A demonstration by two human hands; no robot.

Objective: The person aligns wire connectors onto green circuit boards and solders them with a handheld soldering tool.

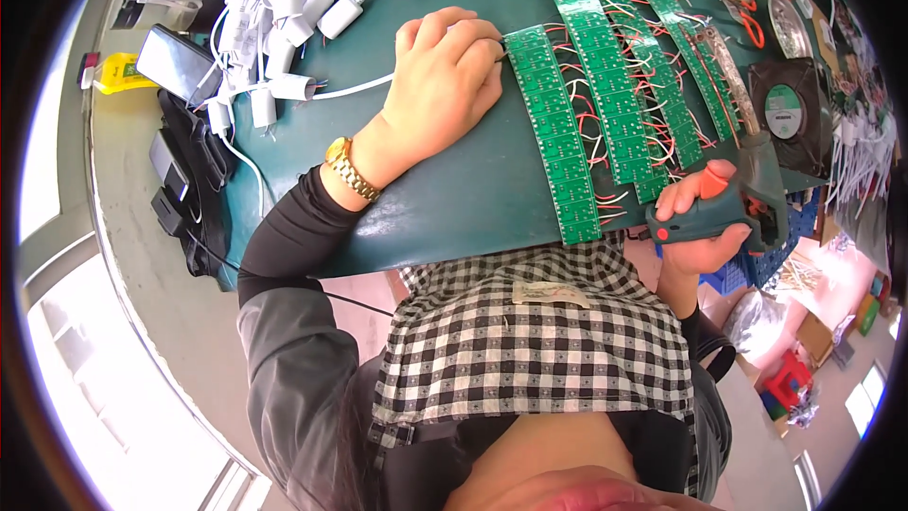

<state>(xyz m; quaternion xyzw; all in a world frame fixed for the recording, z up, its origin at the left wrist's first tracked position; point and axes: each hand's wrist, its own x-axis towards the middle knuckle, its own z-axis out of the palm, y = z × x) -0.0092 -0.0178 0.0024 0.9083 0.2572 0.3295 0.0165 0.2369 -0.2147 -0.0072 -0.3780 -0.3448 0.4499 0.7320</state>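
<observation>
My left hand is closed, knuckles up, beside the upper end of the leftmost green circuit board strip. A white cable from a white cylindrical connector runs in under this hand; my fingertips are hidden. My right hand grips a dark green soldering gun with an orange trigger, at the table's near right edge. Its barrel points away from me, over the right side of the boards. More green board strips with red and white wires lie side by side between my hands.
White connectors with cables are heaped at the far left. A phone, a yellow bottle and a black bag lie along the left edge. A black fan and an oval metal dish stand at the right.
</observation>
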